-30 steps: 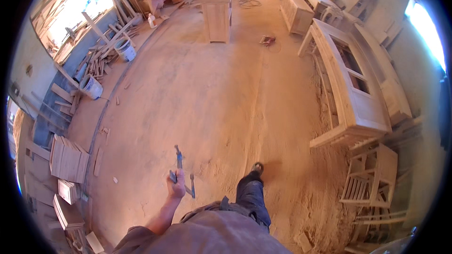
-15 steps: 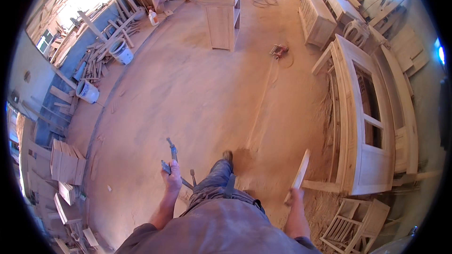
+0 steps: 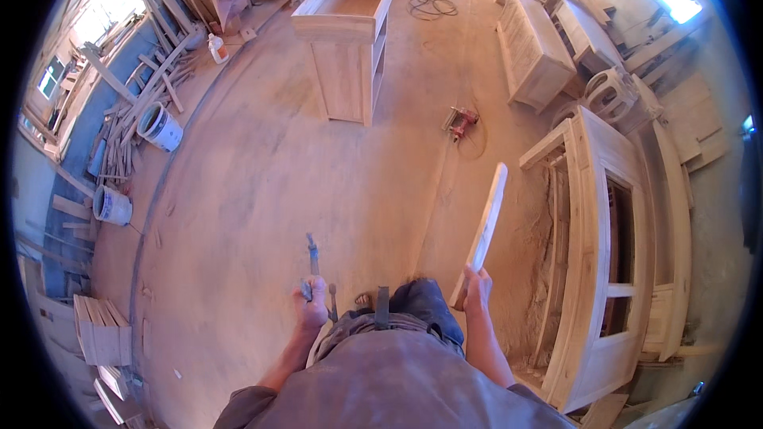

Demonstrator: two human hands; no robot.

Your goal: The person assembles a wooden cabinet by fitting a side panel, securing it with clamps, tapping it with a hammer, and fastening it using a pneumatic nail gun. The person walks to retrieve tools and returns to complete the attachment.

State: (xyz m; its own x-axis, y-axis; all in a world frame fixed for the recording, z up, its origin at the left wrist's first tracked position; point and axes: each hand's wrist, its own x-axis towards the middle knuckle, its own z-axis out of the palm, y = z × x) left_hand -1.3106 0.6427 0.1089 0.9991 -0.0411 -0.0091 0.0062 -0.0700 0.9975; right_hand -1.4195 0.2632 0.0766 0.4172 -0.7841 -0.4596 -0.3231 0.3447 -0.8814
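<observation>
My left hand (image 3: 313, 303) is closed around a dark metal tool (image 3: 313, 254) that looks like a bar clamp. Its upper end sticks up past my fingers, and another part of it (image 3: 333, 299) shows beside my wrist. In my right hand (image 3: 478, 289) is a pale wooden strip (image 3: 488, 218), gripped near its lower end and tilted up and away from me. Both hands are held apart in front of my waist, over the floor. Ahead stands an unfinished wooden cabinet (image 3: 340, 79) with an open tray-like top.
A red power tool (image 3: 460, 122) lies on the dusty floor ahead. Large wooden furniture frames (image 3: 592, 270) line the right side. Buckets (image 3: 160, 127), scrap wood (image 3: 119, 139) and stacked boards (image 3: 102, 334) run along the left. A coiled cable (image 3: 433, 6) lies farther off.
I have stepped forward, so the cabinet and the red tool are nearer. Both hands, still holding the clamp-like tool and the strip, have come up and closer together.
</observation>
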